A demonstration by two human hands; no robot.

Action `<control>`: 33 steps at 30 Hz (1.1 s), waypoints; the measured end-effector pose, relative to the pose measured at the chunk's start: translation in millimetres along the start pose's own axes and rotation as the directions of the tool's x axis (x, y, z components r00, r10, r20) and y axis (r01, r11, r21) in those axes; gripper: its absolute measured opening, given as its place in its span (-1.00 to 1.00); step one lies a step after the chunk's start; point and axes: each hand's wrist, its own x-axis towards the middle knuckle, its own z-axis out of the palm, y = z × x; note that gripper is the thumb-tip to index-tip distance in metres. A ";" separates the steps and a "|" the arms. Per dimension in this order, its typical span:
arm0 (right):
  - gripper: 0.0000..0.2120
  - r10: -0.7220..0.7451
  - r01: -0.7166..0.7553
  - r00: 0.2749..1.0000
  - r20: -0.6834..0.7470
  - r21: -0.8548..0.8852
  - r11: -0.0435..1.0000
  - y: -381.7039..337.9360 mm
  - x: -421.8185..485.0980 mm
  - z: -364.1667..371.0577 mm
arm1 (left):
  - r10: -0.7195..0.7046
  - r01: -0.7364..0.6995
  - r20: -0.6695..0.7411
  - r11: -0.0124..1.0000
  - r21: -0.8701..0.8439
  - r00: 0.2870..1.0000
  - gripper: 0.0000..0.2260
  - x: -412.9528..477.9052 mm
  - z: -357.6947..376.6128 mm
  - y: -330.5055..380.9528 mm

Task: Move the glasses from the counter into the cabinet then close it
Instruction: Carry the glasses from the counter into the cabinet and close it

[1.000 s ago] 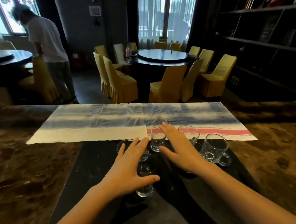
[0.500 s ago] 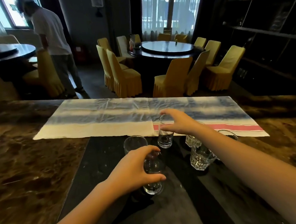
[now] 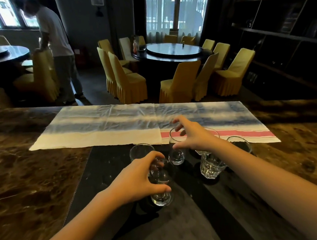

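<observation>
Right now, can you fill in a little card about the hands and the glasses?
Left hand: grips the near glass
Right hand: pinches the rim of the narrow glass
Free glasses: faceted tumbler, rear glass, end glass
Surface: dark counter
Behind the glasses: striped cloth, lying flat

Six glasses point(image 3: 142, 151); one striped cloth point(image 3: 102, 123); one counter point(image 3: 28, 183).

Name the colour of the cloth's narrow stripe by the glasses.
Pink: the stripe shows best in the head view.
</observation>
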 end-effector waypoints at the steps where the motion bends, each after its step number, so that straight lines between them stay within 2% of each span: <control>1: -0.24 0.000 0.000 1.000 0.011 0.003 1.000 0.2 -3.6 1.0 | -0.011 0.011 -0.008 0.999 -0.042 1.000 -0.32 -1.8 2.4 -2.1; 5: -0.30 0.047 -0.047 0.999 0.002 0.095 0.994 2.2 -17.3 8.0 | -0.050 0.036 -0.063 0.979 -0.199 0.997 -0.40 -8.0 12.9 -8.3; 10: -0.33 0.072 -0.068 0.997 -0.017 0.167 0.984 3.6 -25.6 14.4 | -0.038 0.020 -0.096 0.982 -0.187 0.995 -0.38 -8.9 11.0 -6.8; 13: -0.34 0.060 -0.057 0.998 -0.012 0.170 0.984 3.4 -29.0 11.6 | -0.023 0.016 -0.093 0.997 -0.078 0.995 -0.38 -10.0 2.4 -2.8; 16: -0.36 0.023 -0.027 0.999 0.035 0.132 0.991 -0.8 -32.4 4.1 | 0.003 0.006 -0.079 0.994 0.109 0.997 -0.36 -11.3 -13.1 0.6; 20: -0.36 -0.079 0.073 0.983 0.169 0.041 0.996 -16.2 -39.4 -3.8 | 0.051 -0.042 -0.012 0.913 0.406 0.999 -0.34 -13.9 -38.7 5.0; 24: -0.37 -0.166 0.166 0.946 0.280 0.024 0.986 -38.3 -47.0 -8.0 | 0.069 -0.092 0.065 0.853 0.514 0.996 -0.36 -16.7 -61.9 8.8; 28: -0.39 -0.255 0.250 0.915 0.313 0.058 0.967 -60.7 -50.4 -5.0 | 0.013 -0.080 0.133 0.852 0.517 0.991 -0.38 -24.5 -85.6 3.2; 33: -0.38 -0.321 0.316 0.890 0.325 0.071 0.946 -79.0 -46.2 12.8 | -0.099 0.038 0.155 0.935 0.353 0.983 -0.40 -47.4 -108.5 -13.2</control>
